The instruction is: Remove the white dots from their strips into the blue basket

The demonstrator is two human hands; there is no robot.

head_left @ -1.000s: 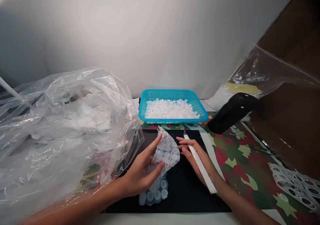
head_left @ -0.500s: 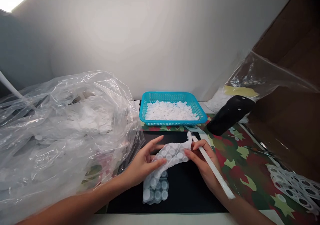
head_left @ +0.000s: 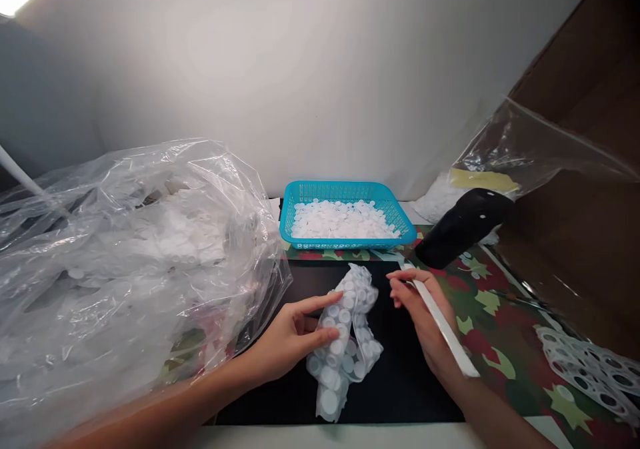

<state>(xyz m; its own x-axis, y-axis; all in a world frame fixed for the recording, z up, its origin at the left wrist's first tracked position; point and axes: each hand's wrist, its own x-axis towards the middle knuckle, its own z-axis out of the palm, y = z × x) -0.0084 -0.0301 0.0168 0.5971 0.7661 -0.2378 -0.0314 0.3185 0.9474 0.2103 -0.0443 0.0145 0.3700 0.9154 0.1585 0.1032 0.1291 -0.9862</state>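
A crumpled translucent sheet of round white discs (head_left: 343, 319) is over the black mat (head_left: 400, 382), folded on itself with its lower end hanging toward the front. My left hand (head_left: 297, 329) grips its left edge between thumb and fingers. To the right, my right hand (head_left: 420, 302) is apart from the sheet. A long white flat stick (head_left: 445, 332) lies across that hand, held between the fingers and the base of the thumb, its far end sloping toward my wrist. Behind the sheet stands a blue plastic basket (head_left: 347, 244) holding many small white discs (head_left: 345, 219).
A large clear plastic bag (head_left: 150, 289) of white pieces fills the left. On the right are a black rounded object (head_left: 463, 228), punched-out sheet scraps (head_left: 590, 366) and a cardboard box (head_left: 575, 249) with clear plastic. Camouflage-patterned cloth (head_left: 500, 322) covers the table.
My right hand has let go of the sheet and moved right, keeping the white stick. The sheet has swung more upright and to the right, still in my left hand.
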